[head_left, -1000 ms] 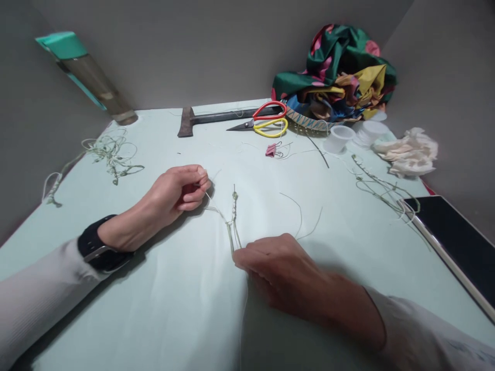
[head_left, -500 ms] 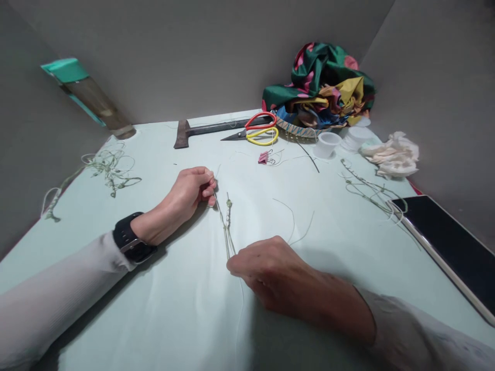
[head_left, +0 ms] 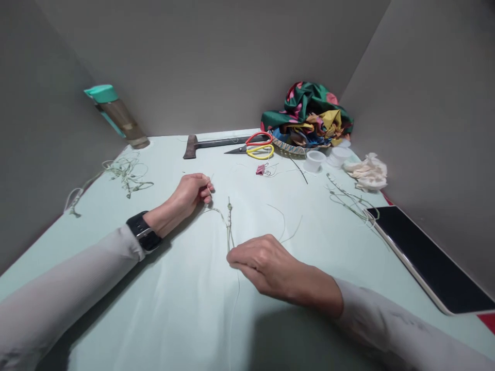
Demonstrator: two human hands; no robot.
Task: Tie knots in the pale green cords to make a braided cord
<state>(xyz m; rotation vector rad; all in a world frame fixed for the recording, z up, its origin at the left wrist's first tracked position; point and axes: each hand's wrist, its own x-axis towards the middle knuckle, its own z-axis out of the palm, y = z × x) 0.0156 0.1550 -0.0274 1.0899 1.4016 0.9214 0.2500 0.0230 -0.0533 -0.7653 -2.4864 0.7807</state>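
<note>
A thin green cord piece (head_left: pixel 229 219) with a beaded or knotted upper part lies in the middle of the pale table. My left hand (head_left: pixel 194 191), with a black watch at the wrist, pinches one cord end up and left of it. From there the strand curves loosely back to the piece. My right hand (head_left: pixel 265 265) has its fingers closed on the lower strands, and a thin pale thread (head_left: pixel 234 309) trails below it. Two loose thread ends (head_left: pixel 284 221) lie just above the right hand. The fingertips hide the exact grip.
Behind are a hammer-like tool (head_left: pixel 191 147), scissors (head_left: pixel 259 146), a pink clip (head_left: pixel 261 169) and a basket of colourful cloth (head_left: pixel 313 118). Green cords (head_left: pixel 129 175) and a bottle (head_left: pixel 124 121) are left; small cups (head_left: pixel 314 161), tissue (head_left: pixel 367 171), more cords (head_left: pixel 348 201) and a tablet (head_left: pixel 425 257) right.
The view has shifted, so the bottle, basket and tablet appear smaller. The strand from my left hand was nearly straight and now sags in a curve. Both hands keep their hold.
</note>
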